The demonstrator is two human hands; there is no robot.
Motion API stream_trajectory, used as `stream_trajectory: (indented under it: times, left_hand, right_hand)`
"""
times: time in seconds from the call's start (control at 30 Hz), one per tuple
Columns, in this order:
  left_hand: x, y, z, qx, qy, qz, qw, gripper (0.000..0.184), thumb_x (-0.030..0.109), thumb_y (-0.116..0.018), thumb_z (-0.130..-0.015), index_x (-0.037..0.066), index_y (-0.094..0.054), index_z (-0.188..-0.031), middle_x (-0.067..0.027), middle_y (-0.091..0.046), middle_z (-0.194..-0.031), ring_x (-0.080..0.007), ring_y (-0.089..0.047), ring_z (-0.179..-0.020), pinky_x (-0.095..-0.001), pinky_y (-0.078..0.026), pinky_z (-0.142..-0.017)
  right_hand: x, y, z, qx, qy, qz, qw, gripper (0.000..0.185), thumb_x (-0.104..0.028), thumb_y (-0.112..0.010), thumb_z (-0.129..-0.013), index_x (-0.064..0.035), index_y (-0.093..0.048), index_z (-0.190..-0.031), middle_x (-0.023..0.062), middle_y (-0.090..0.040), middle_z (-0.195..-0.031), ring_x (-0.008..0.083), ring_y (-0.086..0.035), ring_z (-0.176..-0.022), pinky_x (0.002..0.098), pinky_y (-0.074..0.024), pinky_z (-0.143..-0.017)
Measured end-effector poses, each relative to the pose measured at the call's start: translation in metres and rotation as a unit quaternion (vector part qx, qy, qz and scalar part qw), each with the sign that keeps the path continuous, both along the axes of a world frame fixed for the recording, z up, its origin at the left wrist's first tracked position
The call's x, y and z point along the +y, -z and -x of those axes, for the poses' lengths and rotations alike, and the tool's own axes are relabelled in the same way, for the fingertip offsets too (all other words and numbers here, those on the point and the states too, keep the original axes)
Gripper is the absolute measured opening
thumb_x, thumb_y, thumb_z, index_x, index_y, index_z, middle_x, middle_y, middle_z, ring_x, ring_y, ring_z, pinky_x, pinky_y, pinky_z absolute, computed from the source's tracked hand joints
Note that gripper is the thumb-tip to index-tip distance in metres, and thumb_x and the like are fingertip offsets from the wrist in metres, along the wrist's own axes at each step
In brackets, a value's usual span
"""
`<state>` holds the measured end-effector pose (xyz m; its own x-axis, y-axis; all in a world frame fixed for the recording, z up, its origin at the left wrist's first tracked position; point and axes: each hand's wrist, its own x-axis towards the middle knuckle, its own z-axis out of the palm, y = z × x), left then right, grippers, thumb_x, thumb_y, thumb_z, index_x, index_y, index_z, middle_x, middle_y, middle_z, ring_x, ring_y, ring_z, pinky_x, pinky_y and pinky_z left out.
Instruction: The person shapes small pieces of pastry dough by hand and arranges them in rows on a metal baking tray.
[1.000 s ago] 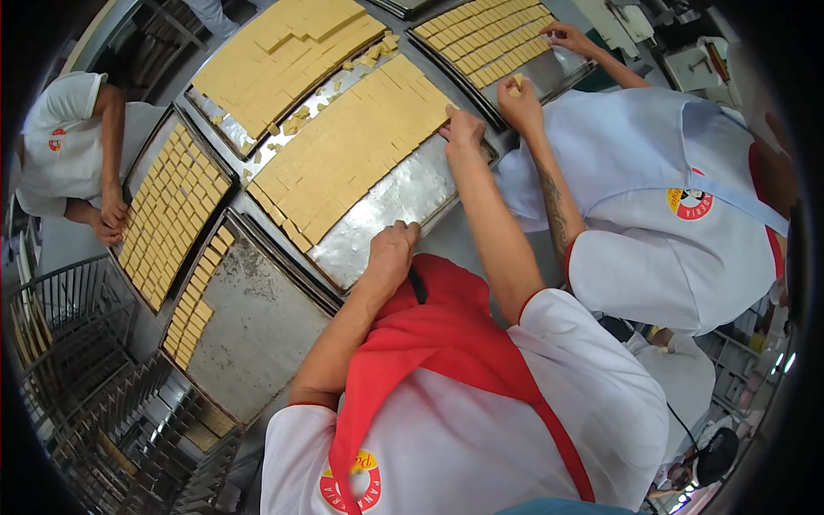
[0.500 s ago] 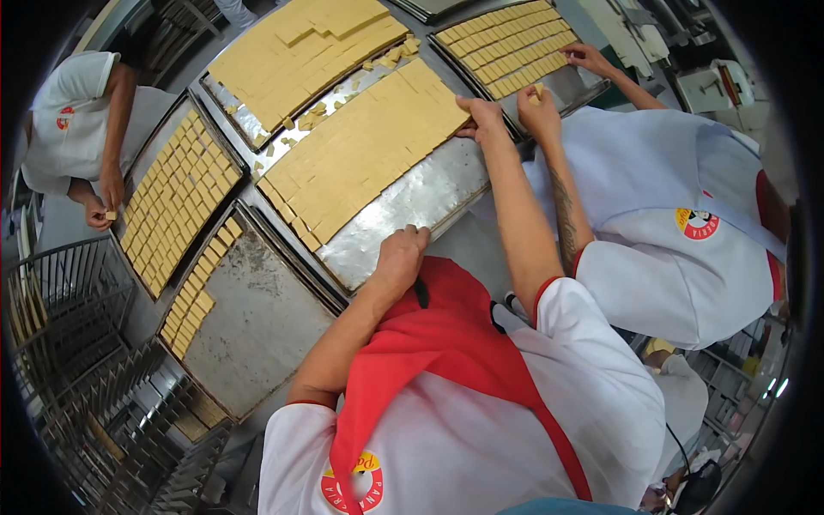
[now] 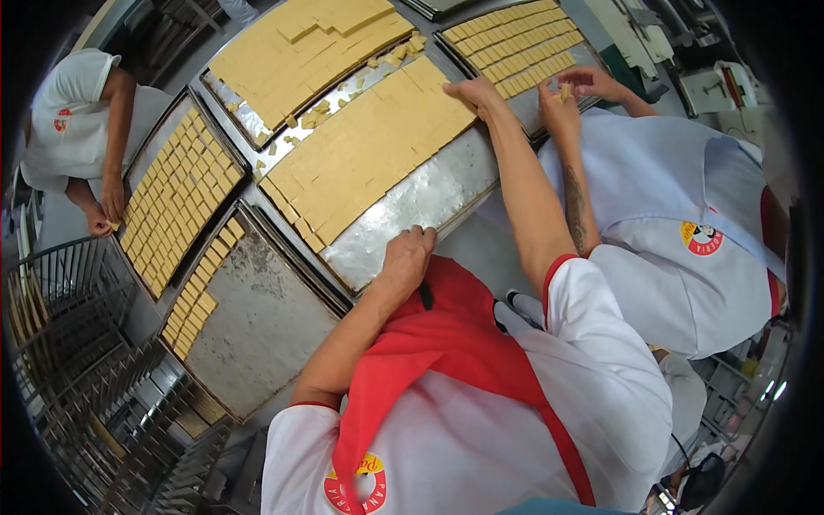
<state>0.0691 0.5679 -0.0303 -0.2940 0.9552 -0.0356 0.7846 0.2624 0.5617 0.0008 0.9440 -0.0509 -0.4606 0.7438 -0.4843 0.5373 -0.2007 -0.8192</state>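
A metal tray [image 3: 427, 199] in front of me carries a wide yellow slab of cut dough [image 3: 360, 154], scored into small rectangles. My left hand [image 3: 408, 259] is at the tray's near edge, its fingers curled over the rim. At the slab's right end, my right hand [image 3: 481, 96] is closed on the dough, with the thumb side reaching over its top; the other fingertips are partly hidden. Loose dough scraps [image 3: 316, 114] lie between this slab and a second yellow slab [image 3: 300, 56] on the tray behind.
To the left, one tray [image 3: 243, 172] is filled with spaced dough pieces; another tray [image 3: 266, 318] has pieces along its left side. Wire racks [image 3: 112, 403] stand at lower left. A co-worker [image 3: 661, 189] on the right holds a small piece over a tray; another [image 3: 81, 120] works at left.
My right hand has shifted slightly left along the slab's end, its fingers further over the dough. My left hand stays at the rim. The right co-worker's hands have come together.
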Motion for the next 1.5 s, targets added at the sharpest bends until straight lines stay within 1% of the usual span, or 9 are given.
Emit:
stream_trajectory:
  times: [0.27, 0.47, 0.63, 0.97, 1.07, 1.17, 1.23, 1.37, 1.5]
  left_hand:
    - [0.001, -0.001, 0.001, -0.006, -0.002, -0.019, 1.000, 0.015, 0.003, -0.061, -0.089, 0.004, -0.063, -0.103, -0.0186, -0.066, -0.091, -0.0373, -0.068, -0.080, -0.0479, -0.056, -0.068]
    - [0.000, 0.001, 0.002, -0.008, 0.006, -0.023, 1.000, 0.020, 0.002, -0.063, -0.086, 0.001, -0.061, -0.106, -0.0195, -0.064, -0.092, -0.0372, -0.067, -0.081, -0.0476, -0.056, -0.069]
    - [-0.001, 0.001, 0.001, -0.012, 0.002, -0.030, 0.999, 0.023, 0.003, -0.064, -0.085, -0.001, -0.059, -0.107, -0.0197, -0.063, -0.092, -0.0361, -0.065, -0.081, -0.0466, -0.056, -0.069]
    - [0.002, 0.000, 0.001, -0.016, -0.010, -0.008, 1.000, 0.019, 0.002, -0.064, -0.086, 0.001, -0.060, -0.104, -0.0194, -0.064, -0.092, -0.0378, -0.067, -0.082, -0.0483, -0.056, -0.070]
    - [-0.001, 0.001, 0.001, -0.016, -0.014, -0.014, 1.000, 0.018, 0.002, -0.064, -0.086, 0.002, -0.060, -0.103, -0.0192, -0.064, -0.092, -0.0379, -0.067, -0.083, -0.0482, -0.056, -0.070]
    - [-0.001, 0.003, -0.001, -0.015, -0.018, -0.016, 1.000, 0.019, 0.001, -0.065, -0.085, 0.002, -0.060, -0.103, -0.0188, -0.064, -0.091, -0.0378, -0.067, -0.083, -0.0483, -0.056, -0.070]
    - [0.000, 0.001, -0.001, -0.013, -0.028, -0.011, 0.999, 0.019, 0.000, -0.065, -0.084, 0.003, -0.061, -0.102, -0.0181, -0.065, -0.091, -0.0373, -0.068, -0.083, -0.0481, -0.056, -0.071]
    - [-0.002, 0.000, -0.004, -0.007, -0.040, -0.009, 0.999, 0.018, 0.000, -0.064, -0.083, 0.003, -0.062, -0.101, -0.0177, -0.065, -0.091, -0.0371, -0.068, -0.083, -0.0475, -0.056, -0.071]
    - [-0.008, -0.002, -0.005, -0.003, -0.044, -0.001, 0.999, 0.017, 0.001, -0.065, -0.084, 0.004, -0.062, -0.101, -0.0175, -0.066, -0.091, -0.0375, -0.068, -0.085, -0.0483, -0.056, -0.071]
  right_hand:
    - [-0.027, -0.052, 0.009, -0.101, -0.126, -0.075, 0.984, 0.061, -0.018, -0.091, -0.076, 0.0240, -0.064, -0.111, 0.0267, -0.075, -0.105, 0.0326, -0.076, -0.089, 0.0409, -0.0600, -0.074]
    - [-0.018, -0.011, 0.014, -0.228, -0.207, -0.228, 0.923, 0.063, -0.040, -0.088, -0.077, 0.0098, -0.072, -0.112, 0.0297, -0.074, -0.110, 0.0419, -0.074, -0.101, 0.0471, -0.0578, -0.086]
    - [-0.049, -0.017, -0.001, -0.165, -0.160, -0.377, 0.897, 0.054, -0.039, -0.082, -0.084, 0.0008, -0.070, -0.117, 0.0293, -0.073, -0.113, 0.0445, -0.070, -0.110, 0.0515, -0.0536, -0.095]
    - [-0.043, 0.009, -0.012, -0.058, -0.147, -0.405, 0.901, 0.051, -0.040, -0.077, -0.089, -0.0006, -0.069, -0.121, 0.0285, -0.073, -0.110, 0.0472, -0.069, -0.107, 0.0509, -0.0531, -0.093]
    - [-0.037, 0.016, -0.021, 0.058, -0.111, -0.449, 0.885, 0.046, -0.035, -0.079, -0.089, 0.0001, -0.070, -0.118, 0.0230, -0.076, -0.101, 0.0385, -0.074, -0.087, 0.0446, -0.0574, -0.079]
    - [-0.022, 0.013, -0.033, 0.156, -0.040, -0.327, 0.931, 0.036, -0.026, -0.080, -0.091, 0.0016, -0.072, -0.112, 0.0151, -0.075, -0.089, 0.0247, -0.070, -0.064, 0.0373, -0.0555, -0.060]
    - [-0.010, 0.007, -0.035, 0.252, 0.061, -0.027, 0.965, 0.025, -0.018, -0.077, -0.096, 0.0019, -0.070, -0.109, 0.0078, -0.069, -0.080, 0.0143, -0.061, -0.053, 0.0311, -0.0484, -0.047]
    - [-0.006, -0.012, -0.046, 0.372, 0.042, 0.151, 0.915, 0.024, -0.025, -0.069, -0.103, -0.0018, -0.063, -0.109, 0.0088, -0.066, -0.087, 0.0156, -0.059, -0.061, 0.0302, -0.0464, -0.048]
    - [-0.036, -0.037, -0.054, 0.350, 0.001, 0.152, 0.924, 0.023, -0.022, -0.072, -0.100, -0.0015, -0.065, -0.110, 0.0112, -0.068, -0.089, 0.0179, -0.058, -0.055, 0.0314, -0.0449, -0.046]
